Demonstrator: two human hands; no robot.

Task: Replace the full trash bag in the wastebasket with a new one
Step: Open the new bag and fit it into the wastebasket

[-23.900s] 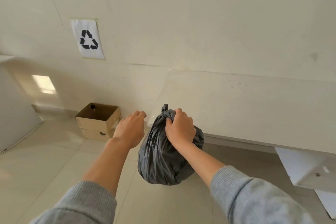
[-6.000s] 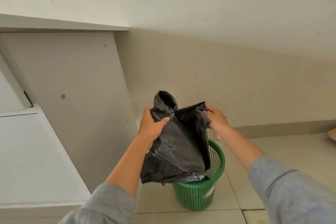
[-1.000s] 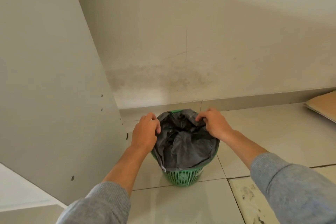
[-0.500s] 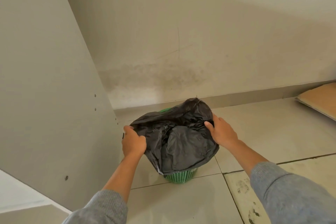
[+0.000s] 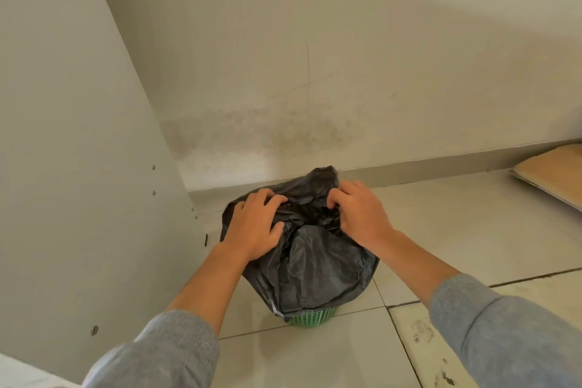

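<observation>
Draping the green wastebasket [image 5: 311, 320], the black bag [image 5: 318, 271] is pinched by left hand [image 5: 253, 228] and right hand [image 5: 362, 217].

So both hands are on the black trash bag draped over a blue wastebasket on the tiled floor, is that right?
Not quite: the wastebasket is green, not blue, as the head view shows. The rest holds: the left hand and right hand are both on the black trash bag draped over it on the tiled floor.

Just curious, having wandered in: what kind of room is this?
Probably a plain indoor room, perhaps an office or utility corner: tiled floor, bare painted wall, and a green wastebasket beside a white cabinet panel.
</observation>
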